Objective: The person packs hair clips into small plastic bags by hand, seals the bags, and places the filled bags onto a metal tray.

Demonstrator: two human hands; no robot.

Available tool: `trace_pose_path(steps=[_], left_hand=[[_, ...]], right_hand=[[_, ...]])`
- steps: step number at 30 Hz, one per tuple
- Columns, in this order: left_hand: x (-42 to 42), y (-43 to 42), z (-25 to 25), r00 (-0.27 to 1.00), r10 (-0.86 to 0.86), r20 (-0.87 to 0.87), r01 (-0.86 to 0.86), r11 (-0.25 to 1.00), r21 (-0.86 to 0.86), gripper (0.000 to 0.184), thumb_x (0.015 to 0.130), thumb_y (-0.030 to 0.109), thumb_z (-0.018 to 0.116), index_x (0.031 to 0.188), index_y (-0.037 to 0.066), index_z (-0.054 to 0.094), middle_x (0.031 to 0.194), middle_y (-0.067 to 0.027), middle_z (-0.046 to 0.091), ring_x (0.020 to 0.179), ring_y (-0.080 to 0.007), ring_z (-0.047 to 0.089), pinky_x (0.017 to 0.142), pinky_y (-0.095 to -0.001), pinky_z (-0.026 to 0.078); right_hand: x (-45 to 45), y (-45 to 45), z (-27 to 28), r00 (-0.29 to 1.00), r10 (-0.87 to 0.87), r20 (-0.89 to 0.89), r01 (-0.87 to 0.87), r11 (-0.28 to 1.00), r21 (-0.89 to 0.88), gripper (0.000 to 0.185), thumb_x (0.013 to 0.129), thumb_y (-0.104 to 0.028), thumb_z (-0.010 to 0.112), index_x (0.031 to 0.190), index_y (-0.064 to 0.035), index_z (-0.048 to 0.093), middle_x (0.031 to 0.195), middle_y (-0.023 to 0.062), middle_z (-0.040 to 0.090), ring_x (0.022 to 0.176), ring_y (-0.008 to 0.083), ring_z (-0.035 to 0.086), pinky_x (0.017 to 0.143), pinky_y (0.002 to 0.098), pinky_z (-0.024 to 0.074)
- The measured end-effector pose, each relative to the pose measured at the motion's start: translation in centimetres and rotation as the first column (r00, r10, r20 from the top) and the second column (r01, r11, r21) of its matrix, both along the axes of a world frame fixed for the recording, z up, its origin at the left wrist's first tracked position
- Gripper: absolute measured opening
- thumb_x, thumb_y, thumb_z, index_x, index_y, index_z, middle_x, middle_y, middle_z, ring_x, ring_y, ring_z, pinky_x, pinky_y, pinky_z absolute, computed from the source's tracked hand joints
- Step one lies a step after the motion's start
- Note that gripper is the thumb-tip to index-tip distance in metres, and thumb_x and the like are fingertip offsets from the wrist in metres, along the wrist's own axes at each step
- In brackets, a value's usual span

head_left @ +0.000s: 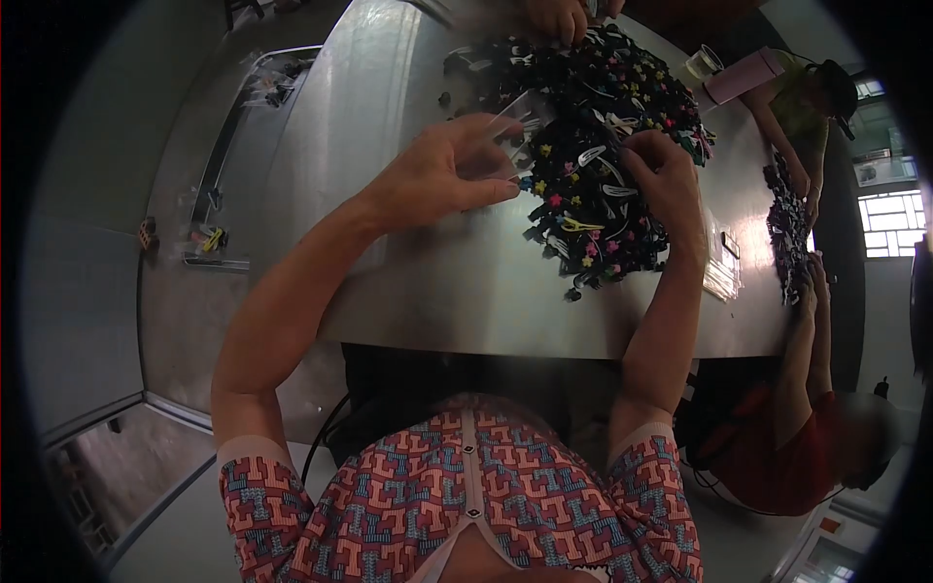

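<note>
one clear plastic bag (514, 115) in my left hand (442, 160); right hand (669, 180), grasp unclear, at black-and-multicoloured hair clips (583, 233)

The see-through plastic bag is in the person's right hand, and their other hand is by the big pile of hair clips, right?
Not quite: the see-through plastic bag is in their left hand, as the head view shows. The other hand is indeed by the big pile of hair clips.

Shirt (379, 496), red-blue geometric print; pale cuffs (255, 449); dark buttons (473, 513).
</note>
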State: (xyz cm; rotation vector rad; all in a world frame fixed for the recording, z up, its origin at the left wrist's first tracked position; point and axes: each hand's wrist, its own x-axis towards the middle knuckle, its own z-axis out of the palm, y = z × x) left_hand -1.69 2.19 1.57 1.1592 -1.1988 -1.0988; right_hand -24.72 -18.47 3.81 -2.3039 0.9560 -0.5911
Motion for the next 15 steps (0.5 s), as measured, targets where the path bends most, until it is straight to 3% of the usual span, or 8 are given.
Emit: trace_pose_path(steps=[5,7,13,15], left_hand=[[0.1,0.0,-0.2,1.000,-0.008,0.019,0.008,1.000,-0.012,0.063,0.086,0.010,0.074,0.140,-0.002,0.043,0.101,-0.0085,0.067,0.102,-0.0157,0.063,0.096,-0.0302,0.048],[0.0,0.1,0.2,1.000,-0.006,0.030,0.006,1.000,0.002,0.063,0.086,0.010,0.074,0.140,-0.002,0.044,0.102,-0.0088,0.068,0.102,-0.0163,0.064,0.096,-0.0304,0.048],[-0.1,0.1,0.0,1.000,-0.007,0.024,0.007,1.000,0.000,0.063,0.086,0.011,0.073,0.140,-0.002,0.043,0.101,-0.0097,0.068,0.100,-0.0164,0.064,0.094,-0.0308,0.049],[0.1,-0.1,-0.3,0.997,0.005,0.071,-0.004,1.000,-0.015,0.063,0.086,0.011,0.073,0.140,-0.002,0.043,0.101,-0.0100,0.068,0.099,-0.0160,0.064,0.093,-0.0304,0.049]], right_hand=[[0.9,1.0,-0.5,0.992,0.114,-0.044,-0.116,0.992,-0.039,0.018,0.086,-0.012,0.067,0.102,-0.0040,0.070,0.096,0.0118,0.071,0.087,0.0248,0.068,0.079,0.0350,0.0522],[1.0,0.8,-0.7,0.969,0.174,-0.175,-0.220,0.930,-0.294,0.018,0.085,-0.012,0.067,0.102,-0.0056,0.070,0.099,0.0112,0.068,0.096,0.0288,0.065,0.084,0.0383,0.0506],[0.8,1.4,-0.3,0.965,0.042,-0.258,-0.130,0.933,-0.336,0.020,0.082,-0.010,0.068,0.102,-0.0083,0.069,0.097,0.0105,0.067,0.100,0.0304,0.062,0.086,0.0408,0.0491],[0.8,1.3,-0.4,0.976,0.062,-0.209,-0.138,0.918,-0.372,0.019,0.082,-0.010,0.068,0.101,-0.0081,0.069,0.096,0.0100,0.067,0.096,0.0298,0.063,0.083,0.0401,0.0497]])
